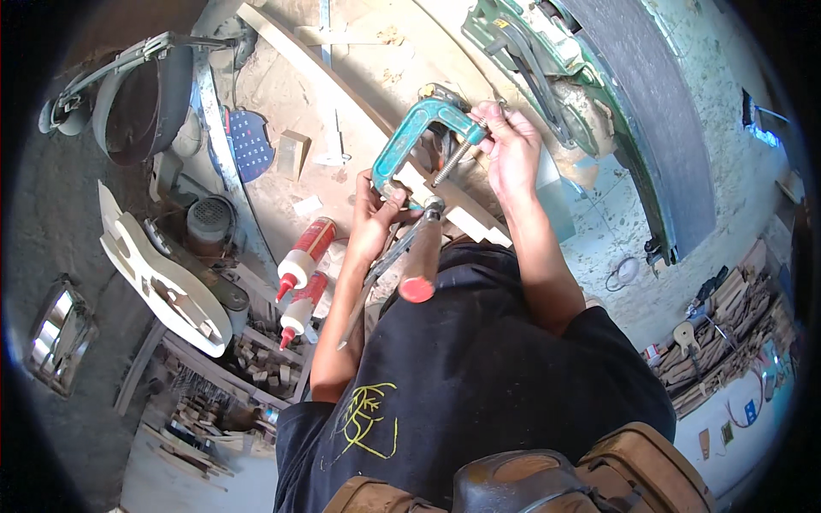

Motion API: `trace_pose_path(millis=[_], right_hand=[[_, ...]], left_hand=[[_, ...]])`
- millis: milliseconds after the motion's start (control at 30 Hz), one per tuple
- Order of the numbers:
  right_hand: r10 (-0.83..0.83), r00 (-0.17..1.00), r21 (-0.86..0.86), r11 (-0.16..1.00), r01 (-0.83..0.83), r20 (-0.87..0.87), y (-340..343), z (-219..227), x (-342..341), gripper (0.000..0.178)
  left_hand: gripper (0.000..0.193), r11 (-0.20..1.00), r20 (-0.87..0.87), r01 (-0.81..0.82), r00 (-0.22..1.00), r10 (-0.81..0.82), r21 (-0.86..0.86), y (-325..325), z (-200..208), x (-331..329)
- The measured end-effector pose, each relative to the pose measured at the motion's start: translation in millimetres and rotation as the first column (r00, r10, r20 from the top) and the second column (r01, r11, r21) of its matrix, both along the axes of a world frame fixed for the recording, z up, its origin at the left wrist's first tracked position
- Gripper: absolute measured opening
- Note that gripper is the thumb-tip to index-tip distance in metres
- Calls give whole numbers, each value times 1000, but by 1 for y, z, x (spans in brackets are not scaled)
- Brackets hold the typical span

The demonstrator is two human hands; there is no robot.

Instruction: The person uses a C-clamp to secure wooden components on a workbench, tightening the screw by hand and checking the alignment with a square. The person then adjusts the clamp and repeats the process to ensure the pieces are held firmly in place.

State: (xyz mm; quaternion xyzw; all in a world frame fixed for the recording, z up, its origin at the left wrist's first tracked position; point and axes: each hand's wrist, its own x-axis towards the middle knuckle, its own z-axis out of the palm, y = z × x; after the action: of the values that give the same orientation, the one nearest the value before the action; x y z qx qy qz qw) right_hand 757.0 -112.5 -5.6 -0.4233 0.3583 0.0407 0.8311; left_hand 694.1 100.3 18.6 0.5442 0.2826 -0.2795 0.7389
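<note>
A green C-clamp (410, 135) lies across a pale piece of wood (469, 214) close in front of me. My left hand (369, 224) is closed around the clamp's lower left end, with the thumb near the wood. At the other end, my right hand (511, 156) grips the clamp where its threaded screw (453, 162) passes through the frame; the fingertips partly hide that spot. Just below the wood, a second clamp's wooden handle (421, 261) with a red end points toward me. Its metal bar runs down past my left forearm.
Two white glue bottles, an upper one (306, 248) and a lower one (304, 309), with red caps, lie left of my forearm. Farther off are a long board (321, 73), a caliper (332, 128) and a small wood block (292, 154). A green machine (590, 103) stands to the right.
</note>
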Motion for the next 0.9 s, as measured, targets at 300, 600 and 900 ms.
trace_pose_path(millis=[300, 600, 900], right_hand=[[19, 999, -29, 999, -17, 49, 5, 1, -3, 17], [69, 996, -17, 998, -68, 59, -6, 9, 1, 19], [213, 960, 89, 969, -232, 181, -34, 2, 3, 38]], left_hand=[[40, 992, -62, 93, 993, -98, -88, 16, -11, -11], [40, 996, -69, -19, 998, 13, -91, 10, -17, -9], [38, 998, -39, -41, 998, 39, -50, 0, -8, -3]])
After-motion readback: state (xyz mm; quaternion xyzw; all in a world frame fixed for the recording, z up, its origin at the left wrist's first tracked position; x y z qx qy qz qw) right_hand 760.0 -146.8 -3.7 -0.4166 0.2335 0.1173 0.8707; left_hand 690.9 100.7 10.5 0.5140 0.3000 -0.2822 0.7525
